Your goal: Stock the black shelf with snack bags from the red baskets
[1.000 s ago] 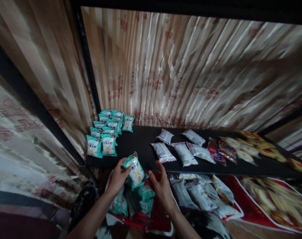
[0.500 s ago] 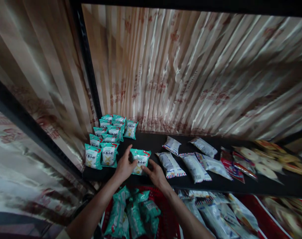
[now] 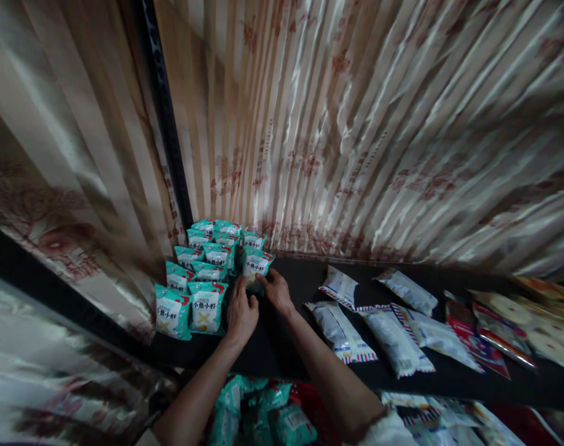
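A small teal-and-white snack bag stands upright on the black shelf, just in front of another teal bag. My right hand grips its right side, thumb on the front and fingers partly hidden behind it. Beside its lower left edge is my left hand, fingers stretched out and thumb apart; whether the fingertips touch the bag I cannot tell. Left of my hands, several matching bags stand in two rows, with a teal bag at the front.
White bags with striped edges lie on the shelf to the right, with red packets and round flat snacks farther along. Below are a red basket of teal bags and more white bags. A dark post and printed curtain stand behind.
Both hands have moved back across the shelf with the teal bag, from the front edge to just before the rearmost bag. My left hand's fingers have straightened. The view has shifted slightly.
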Demonstrator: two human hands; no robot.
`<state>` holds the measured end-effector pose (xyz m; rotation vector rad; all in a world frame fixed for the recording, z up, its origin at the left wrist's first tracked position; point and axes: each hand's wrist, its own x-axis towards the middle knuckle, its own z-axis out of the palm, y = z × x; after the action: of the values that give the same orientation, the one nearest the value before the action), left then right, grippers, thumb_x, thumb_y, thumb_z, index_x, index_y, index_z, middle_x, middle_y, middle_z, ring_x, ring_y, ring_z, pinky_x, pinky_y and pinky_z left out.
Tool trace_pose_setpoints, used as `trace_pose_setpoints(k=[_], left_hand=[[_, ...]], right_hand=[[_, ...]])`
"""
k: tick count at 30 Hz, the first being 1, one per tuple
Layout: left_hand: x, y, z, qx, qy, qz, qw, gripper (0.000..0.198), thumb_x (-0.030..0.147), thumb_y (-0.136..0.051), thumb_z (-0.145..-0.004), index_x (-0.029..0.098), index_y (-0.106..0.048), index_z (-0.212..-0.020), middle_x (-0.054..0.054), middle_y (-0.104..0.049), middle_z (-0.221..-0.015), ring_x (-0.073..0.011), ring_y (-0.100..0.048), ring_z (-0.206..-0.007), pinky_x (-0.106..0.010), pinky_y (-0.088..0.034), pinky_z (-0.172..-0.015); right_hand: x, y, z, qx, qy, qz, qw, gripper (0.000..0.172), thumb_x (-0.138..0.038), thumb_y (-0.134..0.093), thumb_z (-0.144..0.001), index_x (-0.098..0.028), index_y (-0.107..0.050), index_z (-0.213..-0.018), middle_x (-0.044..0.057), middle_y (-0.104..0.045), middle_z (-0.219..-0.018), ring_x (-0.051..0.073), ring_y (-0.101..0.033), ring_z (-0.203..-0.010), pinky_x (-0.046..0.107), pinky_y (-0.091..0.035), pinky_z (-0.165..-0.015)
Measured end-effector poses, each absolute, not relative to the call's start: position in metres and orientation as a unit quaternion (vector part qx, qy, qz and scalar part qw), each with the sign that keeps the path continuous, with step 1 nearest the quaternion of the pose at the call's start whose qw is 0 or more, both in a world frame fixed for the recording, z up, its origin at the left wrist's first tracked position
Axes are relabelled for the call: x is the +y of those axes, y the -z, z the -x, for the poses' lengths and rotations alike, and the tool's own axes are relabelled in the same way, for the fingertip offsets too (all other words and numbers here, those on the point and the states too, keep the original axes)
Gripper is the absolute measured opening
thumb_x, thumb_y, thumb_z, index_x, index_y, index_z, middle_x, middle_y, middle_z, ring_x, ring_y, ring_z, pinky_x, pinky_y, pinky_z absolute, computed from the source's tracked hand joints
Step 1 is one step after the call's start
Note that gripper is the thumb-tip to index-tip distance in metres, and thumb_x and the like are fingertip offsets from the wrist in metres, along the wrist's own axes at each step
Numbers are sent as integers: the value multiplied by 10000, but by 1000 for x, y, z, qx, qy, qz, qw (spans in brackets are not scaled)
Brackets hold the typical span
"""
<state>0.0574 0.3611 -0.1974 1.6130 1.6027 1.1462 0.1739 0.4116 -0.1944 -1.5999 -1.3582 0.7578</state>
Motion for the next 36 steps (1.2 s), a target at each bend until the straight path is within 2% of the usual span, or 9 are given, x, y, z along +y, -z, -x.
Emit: trace_pose_setpoints(k=[6,12,15,22,26,29,32,36], left_hand=[[376,208,-57,612,-420,-607,283,526,126,-445,-776,88,-438,-1300,-172,-407,-1412,-238,-350,-1330,-392,-350,-1074],[383,215,-60,617,-429,-593,289,548,111,-455,-749,132,-452,-1297,-130,-431,-1407,-222,-357,-1328,-389,-303,-1102],[385,218,-62,614,-431,-597,286,543,124,-448,-754,108,-451,-1297,-145,-414,-1416,-225,-345,-1335,-377,-284,-1111],[388,224,-65,617,-430,-599,274,536,126,-439,-764,135,-452,-1300,-125,-409,-1423,-216,-331,-1343,-377,-277,-1113],[389,225,-66,628,-422,-600,260,547,116,-434,-768,117,-434,-1315,-138,-375,-1442,-222,-320,-1348,-371,-274,-1116],[391,225,-65,627,-418,-602,266,545,98,-427,-765,106,-443,-1309,-145,-374,-1442,-225,-329,-1343,-369,-276,-1117],[390,222,-64,623,-419,-600,276,546,87,-433,-757,143,-461,-1300,-112,-379,-1445,-216,-332,-1342,-364,-275,-1120],[379,213,-62,629,-407,-596,289,528,89,-443,-759,175,-482,-1279,-82,-344,-1466,-227,-332,-1341,-364,-307,-1103]], right_hand=[[435,197,-165,-572,-291,655,398,292,-432,-568,-750,-175,-647,-865,40,-680,-782,174,-599,-691,281,-451,-653],[442,208,-166,-567,-287,648,420,327,-417,-560,-767,-183,-635,-982,56,-689,-883,187,-619,-765,297,-464,-706],[445,209,-166,-567,-285,640,434,332,-387,-569,-770,-202,-616,-1042,48,-691,-933,188,-627,-806,303,-469,-740],[451,209,-165,-571,-256,660,416,307,-361,-565,-772,-188,-629,-1018,55,-677,-894,194,-619,-807,305,-470,-750],[452,214,-161,-551,-213,681,433,423,-371,-583,-749,-164,-597,-1118,98,-640,-982,226,-591,-896,340,-465,-819],[452,218,-159,-564,-210,682,416,415,-381,-535,-787,-141,-598,-1119,124,-629,-986,242,-583,-920,360,-457,-849],[450,219,-159,-580,-214,669,413,416,-387,-509,-809,-145,-583,-1139,124,-626,-1025,244,-570,-974,373,-439,-896],[433,217,-161,-568,-200,663,445,514,-404,-523,-803,-124,-506,-1234,148,-581,-1151,257,-520,-1097,396,-410,-952]])
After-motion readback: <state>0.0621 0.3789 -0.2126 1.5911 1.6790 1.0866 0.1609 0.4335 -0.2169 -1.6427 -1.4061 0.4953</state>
